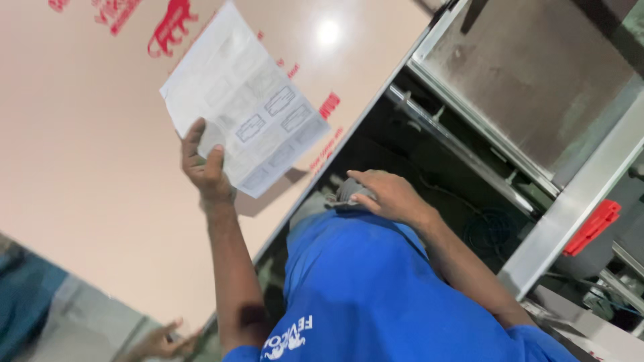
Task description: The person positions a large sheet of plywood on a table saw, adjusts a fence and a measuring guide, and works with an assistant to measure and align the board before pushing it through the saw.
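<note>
My left hand [204, 167] is raised and pinches the lower corner of a white paper sheet [245, 100] printed with small line drawings. The sheet hangs over a large beige board [87, 154] with red prints. My right hand [388, 196] is curled over a small grey object [343, 194] held against my blue shirt [362, 288], at the board's edge. What the grey object is cannot be made out.
A metal machine frame [570, 208] with a grey panel [537, 74] stands at the right, with a red plastic part [594, 226] and dark cables [490, 231] below. Another person's hand [161, 342] reaches in at the bottom left.
</note>
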